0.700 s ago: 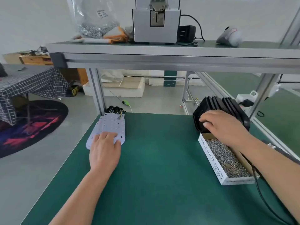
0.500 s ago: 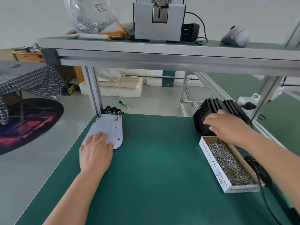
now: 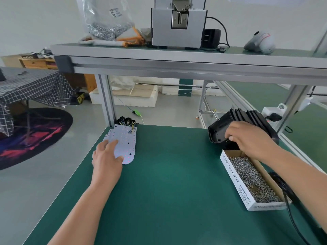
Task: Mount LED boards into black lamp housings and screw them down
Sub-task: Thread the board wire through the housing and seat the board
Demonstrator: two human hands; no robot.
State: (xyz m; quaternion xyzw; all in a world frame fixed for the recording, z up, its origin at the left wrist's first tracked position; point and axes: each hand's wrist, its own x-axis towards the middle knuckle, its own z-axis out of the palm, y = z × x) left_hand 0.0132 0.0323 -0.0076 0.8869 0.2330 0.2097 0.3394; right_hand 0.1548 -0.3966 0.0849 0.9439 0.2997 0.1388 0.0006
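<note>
A stack of white LED boards (image 3: 126,140) with thin coloured wires lies at the far left of the green bench top (image 3: 168,183). My left hand (image 3: 107,160) rests on the stack's near edge, fingers spread on the top board. At the far right, several black lamp housings (image 3: 247,119) stand in a leaning row. My right hand (image 3: 247,138) is curled over the rim of the frontmost housing (image 3: 216,134), which tips away from the row. A cardboard box of small screws (image 3: 251,177) sits just in front of the housings.
An aluminium shelf (image 3: 177,57) spans overhead, carrying a grey screw feeder (image 3: 178,27), a bag of screws (image 3: 106,23) and a grey-white tool (image 3: 260,43). Frame posts (image 3: 105,99) stand at the bench's far corners. A black cable (image 3: 290,209) runs along the right edge.
My right hand has closed on the front housing and tipped it forward off the row. My left hand has slid a little toward the left edge of the boards.
</note>
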